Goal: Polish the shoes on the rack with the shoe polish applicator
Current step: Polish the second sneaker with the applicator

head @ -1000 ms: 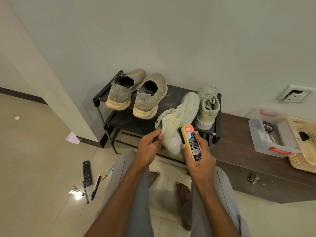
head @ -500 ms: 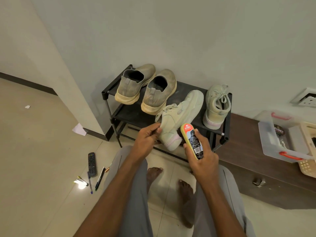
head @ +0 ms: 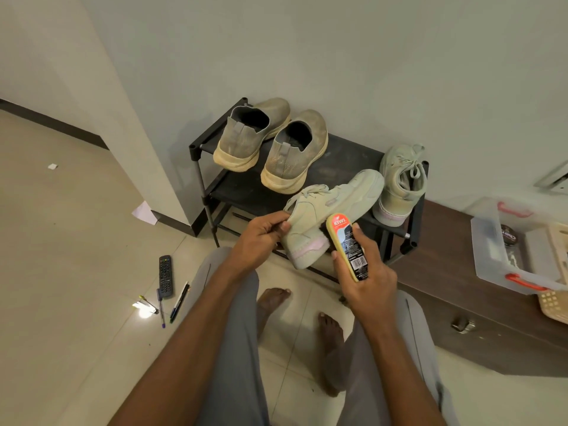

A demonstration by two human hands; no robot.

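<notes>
**Inspection: shoe held off rack, applicator at its heel**

The clear plastic box [head: 491,253] with red latches sat on the dark wood cabinet [head: 436,272] at 3 o'clock; a round black tin [head: 508,236] lay inside it. A cream basket [head: 554,299] stood touching the box on its far right; its contents could not be made out.

The black shoe rack [head: 307,161] stood against the wall at 12 o'clock. A tan slip-on pair [head: 273,142] rested on its top shelf at the left, a pale green sneaker [head: 399,182] at the right end. The left hand [head: 261,241] held the matching sneaker [head: 329,207] tilted in front of the rack, fingers clamped on its collar. The right hand [head: 365,281] gripped the shoe polish applicator [head: 345,244], fingers wrapped round it, its top end against the sneaker's heel.

On the tiled floor [head: 76,241] at 9 o'clock lay a remote control [head: 165,276], pens [head: 179,299] and a paper scrap [head: 144,212]. Bare feet [head: 329,330] stood on the tiles below the hands.
</notes>
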